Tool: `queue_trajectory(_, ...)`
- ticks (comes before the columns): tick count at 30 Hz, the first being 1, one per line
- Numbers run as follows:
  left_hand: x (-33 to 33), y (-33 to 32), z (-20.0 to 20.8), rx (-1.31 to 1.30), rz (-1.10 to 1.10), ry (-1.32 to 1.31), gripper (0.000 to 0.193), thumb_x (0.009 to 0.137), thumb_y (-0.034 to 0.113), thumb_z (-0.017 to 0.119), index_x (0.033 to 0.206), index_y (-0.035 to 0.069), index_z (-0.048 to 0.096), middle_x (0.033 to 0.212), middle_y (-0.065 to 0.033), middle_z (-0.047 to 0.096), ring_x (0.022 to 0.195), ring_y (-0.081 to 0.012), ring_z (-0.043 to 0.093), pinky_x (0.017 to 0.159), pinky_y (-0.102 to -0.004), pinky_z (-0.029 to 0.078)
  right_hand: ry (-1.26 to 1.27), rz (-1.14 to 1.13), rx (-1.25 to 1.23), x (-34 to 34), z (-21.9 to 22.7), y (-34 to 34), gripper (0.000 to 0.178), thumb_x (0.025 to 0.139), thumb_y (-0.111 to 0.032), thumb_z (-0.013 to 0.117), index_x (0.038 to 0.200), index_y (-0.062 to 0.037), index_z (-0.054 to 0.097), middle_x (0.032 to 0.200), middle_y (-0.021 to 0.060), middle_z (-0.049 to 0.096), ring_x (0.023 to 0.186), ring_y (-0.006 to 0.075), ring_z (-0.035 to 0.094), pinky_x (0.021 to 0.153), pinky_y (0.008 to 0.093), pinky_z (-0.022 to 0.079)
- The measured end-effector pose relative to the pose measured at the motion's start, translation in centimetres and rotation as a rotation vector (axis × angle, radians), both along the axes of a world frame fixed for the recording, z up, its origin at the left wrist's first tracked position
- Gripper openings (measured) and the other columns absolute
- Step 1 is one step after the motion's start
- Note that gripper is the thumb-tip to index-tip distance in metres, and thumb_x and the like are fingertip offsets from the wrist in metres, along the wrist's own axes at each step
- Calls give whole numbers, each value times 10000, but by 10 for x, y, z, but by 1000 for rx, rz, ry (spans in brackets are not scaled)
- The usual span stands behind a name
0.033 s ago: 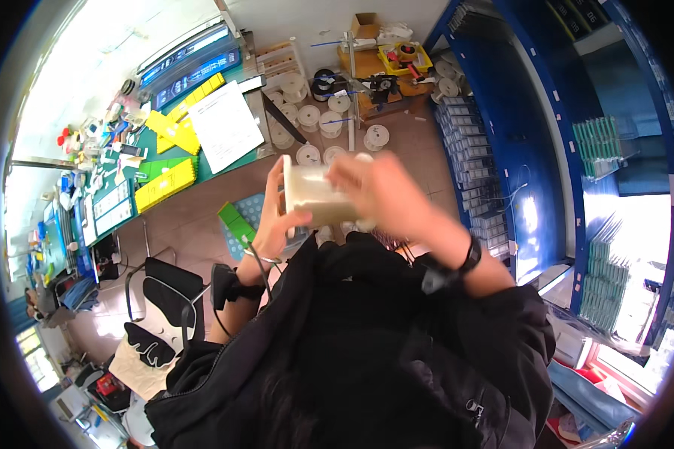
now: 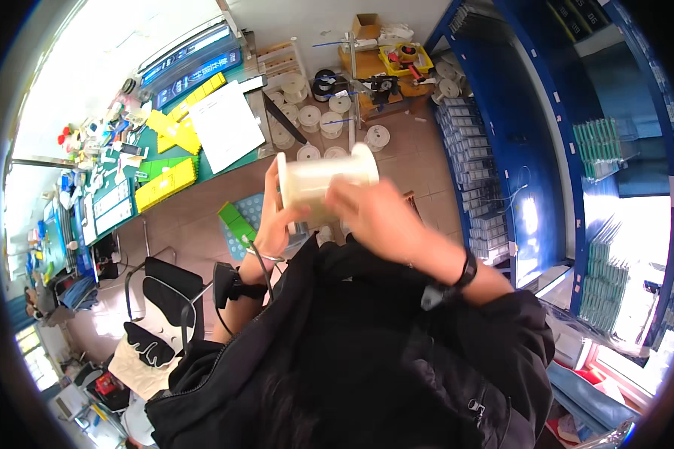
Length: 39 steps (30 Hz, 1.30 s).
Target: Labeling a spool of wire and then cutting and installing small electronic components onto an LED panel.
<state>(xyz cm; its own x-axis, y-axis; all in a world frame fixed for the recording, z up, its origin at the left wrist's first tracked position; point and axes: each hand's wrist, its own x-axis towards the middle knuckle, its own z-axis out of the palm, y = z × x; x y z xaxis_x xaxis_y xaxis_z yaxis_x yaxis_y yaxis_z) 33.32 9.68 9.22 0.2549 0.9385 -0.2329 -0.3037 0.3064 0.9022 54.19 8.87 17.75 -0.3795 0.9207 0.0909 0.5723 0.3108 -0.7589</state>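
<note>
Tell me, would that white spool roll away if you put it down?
Probably: the white spool has round end discs, so lying sideways it would likely roll. It looks stiff plastic. The left hand and right hand both hold it.

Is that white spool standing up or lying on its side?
On its side. The spool is held sideways in the air, one round end by the left hand, the other near the blurred right hand.

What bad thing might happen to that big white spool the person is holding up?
The white spool is held up off any surface, gripped at one end by the left hand while the right hand is blurred in motion, so it might slip and fall. It could land among the other spools on the floor.
</note>
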Motion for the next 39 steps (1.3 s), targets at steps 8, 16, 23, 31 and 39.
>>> queue_trajectory(8,-12,-2,-3,-236,85,-493,767,821,337,577,1476,-10,379,1439,-218,512,1310,-381,523,1039,-516,471,533,275,-793,36,-76,-43,261,1073,-235,507,992,-6,605,835,-9,597,817,83,534,755,289,467)
queue_trajectory(16,-29,-19,-1,-269,-156,-566,876,720,319,672,1485,2,385,1414,-193,543,1282,-352,555,1091,-478,445,288,308,-590,119,-89,26,252,1004,-212,613,1008,16,721,900,43,733,863,89,629,828,278,509)
queue_trajectory(23,-25,-19,1,-243,-393,-383,980,682,188,685,1553,19,270,1452,-158,486,1346,-298,484,1136,-392,383,-214,170,48,85,-6,63,203,914,-226,653,908,-31,710,769,164,677,703,308,655,669,384,514)
queue_trajectory(31,-4,-18,-26,-224,1,-193,711,827,177,596,1485,15,377,1387,-147,550,1265,-285,548,1068,-391,425,-2,1,251,11,-2,-46,125,929,-143,653,887,-64,566,660,141,604,591,366,618,512,443,469)
queue_trajectory(39,-9,-17,-10,-278,-41,-496,764,831,426,545,1477,40,411,1406,-175,556,1273,-369,552,1029,-522,463,271,159,-216,47,-34,-82,98,974,-173,612,1002,-80,626,748,157,646,671,384,622,589,431,503)
